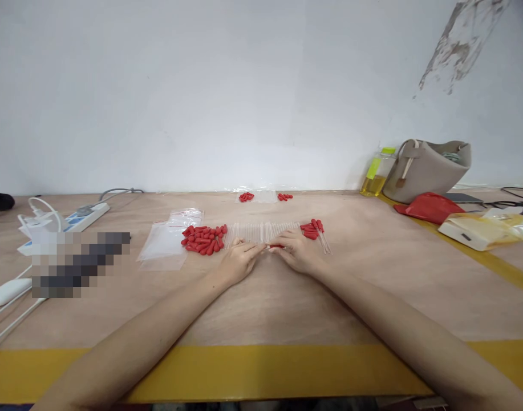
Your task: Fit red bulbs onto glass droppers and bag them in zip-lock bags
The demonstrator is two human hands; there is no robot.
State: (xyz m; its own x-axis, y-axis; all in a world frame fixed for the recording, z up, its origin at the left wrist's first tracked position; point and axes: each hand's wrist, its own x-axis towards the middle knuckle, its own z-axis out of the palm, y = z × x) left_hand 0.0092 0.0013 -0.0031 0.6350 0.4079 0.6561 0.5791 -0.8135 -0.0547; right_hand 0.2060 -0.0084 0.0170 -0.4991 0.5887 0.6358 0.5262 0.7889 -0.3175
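My left hand (pixel 239 261) and my right hand (pixel 300 253) meet at the middle of the table. In my right hand a red rubber dropper bulb (pixel 277 246) is pinched. My left fingers are closed on a thin clear glass tube at the bulb's end; most of it is hidden. Just beyond both hands lies a row of clear glass tubes (pixel 261 231). A pile of loose red bulbs (pixel 203 238) is left of the row. Several droppers with red bulbs on glass tubes (pixel 319 228) lie beside my right hand.
Clear zip bags (pixel 162 242) lie to the left, near a white power strip (pixel 88 217) with cables. Small red bulb groups (pixel 246 197) rest by the wall. At right stand a bottle of yellow liquid (pixel 376 174), a grey bag (pixel 432 168), a red pouch (pixel 430 209) and a yellow-white packet (pixel 479 231).
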